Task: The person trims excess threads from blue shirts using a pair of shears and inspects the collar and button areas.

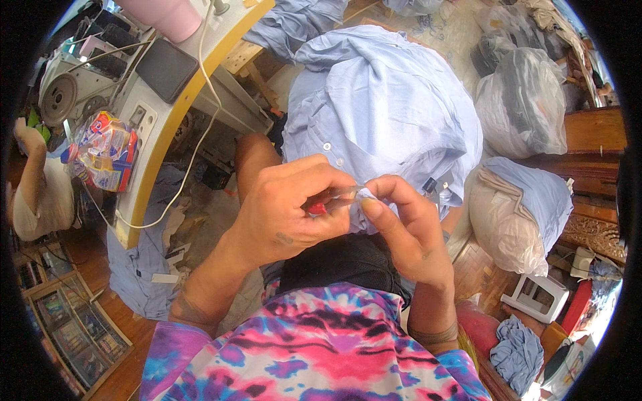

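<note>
Light blue button shirts (394, 93) lie heaped across my lap, with white buttons and a dark label showing. My left hand (281, 207) is closed around small thread snips (341, 194), metal with a red part, mostly hidden inside the fingers. Their tips meet a small bit of light blue cloth (365, 194). My right hand (408, 227) pinches that cloth between thumb and forefinger, close against the left hand. Whether the snips' blades are apart cannot be made out.
At left stands a table (150, 154) with a yellow edge, bearing a phone (167, 70), a pink container (167, 17), a colourful packet (103, 154) and a white cable. Another person's arm (33, 160) shows far left. Bagged garments (521, 100) and a wrapped bundle (511, 214) stand right.
</note>
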`<act>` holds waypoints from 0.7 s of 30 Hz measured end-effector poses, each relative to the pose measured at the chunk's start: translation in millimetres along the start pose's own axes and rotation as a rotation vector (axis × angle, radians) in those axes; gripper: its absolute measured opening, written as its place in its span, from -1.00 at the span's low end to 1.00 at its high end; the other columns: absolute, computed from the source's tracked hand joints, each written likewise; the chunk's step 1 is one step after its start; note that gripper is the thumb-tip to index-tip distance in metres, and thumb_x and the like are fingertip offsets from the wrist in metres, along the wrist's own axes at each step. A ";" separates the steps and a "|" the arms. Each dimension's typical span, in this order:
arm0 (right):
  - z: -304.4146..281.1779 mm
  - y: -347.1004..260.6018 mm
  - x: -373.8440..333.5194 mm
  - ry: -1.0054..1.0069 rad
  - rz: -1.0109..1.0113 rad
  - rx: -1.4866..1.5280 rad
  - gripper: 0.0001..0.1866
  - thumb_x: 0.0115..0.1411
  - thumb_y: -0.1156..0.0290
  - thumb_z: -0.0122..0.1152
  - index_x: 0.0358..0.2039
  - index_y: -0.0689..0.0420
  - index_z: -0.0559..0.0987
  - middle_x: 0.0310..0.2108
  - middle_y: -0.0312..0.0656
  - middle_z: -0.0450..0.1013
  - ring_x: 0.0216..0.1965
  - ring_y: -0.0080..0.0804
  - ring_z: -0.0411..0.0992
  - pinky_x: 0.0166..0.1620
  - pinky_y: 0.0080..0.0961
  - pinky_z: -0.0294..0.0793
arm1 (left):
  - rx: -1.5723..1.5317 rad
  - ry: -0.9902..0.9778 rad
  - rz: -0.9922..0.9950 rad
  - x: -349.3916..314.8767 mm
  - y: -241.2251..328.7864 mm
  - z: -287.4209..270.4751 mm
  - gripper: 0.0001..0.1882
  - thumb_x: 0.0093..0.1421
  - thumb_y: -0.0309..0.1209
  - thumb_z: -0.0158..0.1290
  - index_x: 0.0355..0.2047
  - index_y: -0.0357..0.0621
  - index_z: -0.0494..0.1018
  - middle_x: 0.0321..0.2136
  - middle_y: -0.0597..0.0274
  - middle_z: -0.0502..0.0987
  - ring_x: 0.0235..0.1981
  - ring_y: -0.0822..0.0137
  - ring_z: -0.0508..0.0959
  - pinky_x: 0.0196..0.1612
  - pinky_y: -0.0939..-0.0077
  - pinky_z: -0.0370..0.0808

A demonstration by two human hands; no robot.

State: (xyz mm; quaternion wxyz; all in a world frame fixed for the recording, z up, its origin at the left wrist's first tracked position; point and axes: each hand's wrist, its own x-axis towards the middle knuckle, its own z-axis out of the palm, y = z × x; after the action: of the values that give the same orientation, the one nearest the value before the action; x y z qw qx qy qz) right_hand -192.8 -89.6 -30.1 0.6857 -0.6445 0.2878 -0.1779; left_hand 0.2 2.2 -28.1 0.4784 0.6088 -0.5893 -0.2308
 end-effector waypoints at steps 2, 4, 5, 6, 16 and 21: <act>0.3 7.0 -1.1 0.003 0.044 0.135 -0.81 0.43 0.40 0.21 -0.09 0.27 0.57 -0.28 -0.34 0.52 -0.28 -0.65 0.40 -0.19 -0.63 0.42 | -0.056 -0.018 -0.062 0.0 0.4 -1.6 -0.90 0.10 -0.53 0.26 -0.34 -0.22 0.62 -0.56 0.30 0.45 -0.57 0.49 0.41 -0.50 0.55 0.30; 0.9 9.1 -0.8 0.035 0.064 0.213 -0.79 0.45 0.38 0.21 -0.08 0.28 0.58 -0.28 -0.37 0.53 -0.27 -0.70 0.39 -0.19 -0.66 0.41 | -0.146 -0.030 -0.151 -1.4 1.3 -1.9 -0.86 0.13 -0.49 0.24 -0.29 -0.25 0.62 -0.54 0.30 0.45 -0.54 0.52 0.39 -0.47 0.58 0.28; 2.3 8.6 -0.3 0.065 0.062 0.223 -0.78 0.44 0.37 0.22 -0.07 0.29 0.59 -0.28 -0.37 0.53 -0.27 -0.70 0.39 -0.19 -0.68 0.40 | -0.181 -0.035 -0.179 -2.8 3.7 -2.8 -0.82 0.16 -0.47 0.22 -0.24 -0.28 0.62 -0.52 0.28 0.45 -0.53 0.51 0.39 -0.45 0.59 0.27; 3.3 8.8 0.3 0.097 0.061 0.235 -0.77 0.44 0.37 0.23 -0.07 0.29 0.60 -0.28 -0.37 0.54 -0.27 -0.71 0.39 -0.19 -0.69 0.40 | -0.217 -0.040 -0.210 -5.3 7.3 -3.7 -0.77 0.18 -0.46 0.19 -0.18 -0.31 0.61 -0.50 0.27 0.45 -0.51 0.50 0.38 -0.43 0.59 0.27; 10.7 7.3 4.2 0.208 -0.014 0.119 -0.80 0.41 0.43 0.26 -0.09 0.31 0.63 -0.23 -0.30 0.59 -0.17 -0.64 0.46 -0.04 -0.63 0.45 | -0.156 -0.075 -0.216 -16.1 16.0 -1.5 -0.57 0.34 -0.32 0.10 0.07 -0.45 0.52 -0.43 0.10 0.47 -0.45 0.33 0.44 -0.35 0.46 0.37; 12.4 7.9 4.0 0.206 -0.047 0.117 -0.80 0.40 0.43 0.27 -0.09 0.31 0.63 -0.23 -0.29 0.59 -0.16 -0.63 0.46 -0.03 -0.63 0.44 | -0.146 -0.077 -0.223 -16.6 14.0 -2.1 -0.55 0.35 -0.28 0.13 0.07 -0.44 0.53 -0.44 0.10 0.46 -0.46 0.33 0.44 -0.36 0.45 0.37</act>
State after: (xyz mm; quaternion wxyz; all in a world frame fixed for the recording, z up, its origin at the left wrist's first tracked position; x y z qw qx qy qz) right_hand -183.0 -81.5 -38.5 0.6846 -0.5883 0.3306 -0.2756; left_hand -8.3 20.6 -19.9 0.4697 0.6249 -0.5175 -0.3479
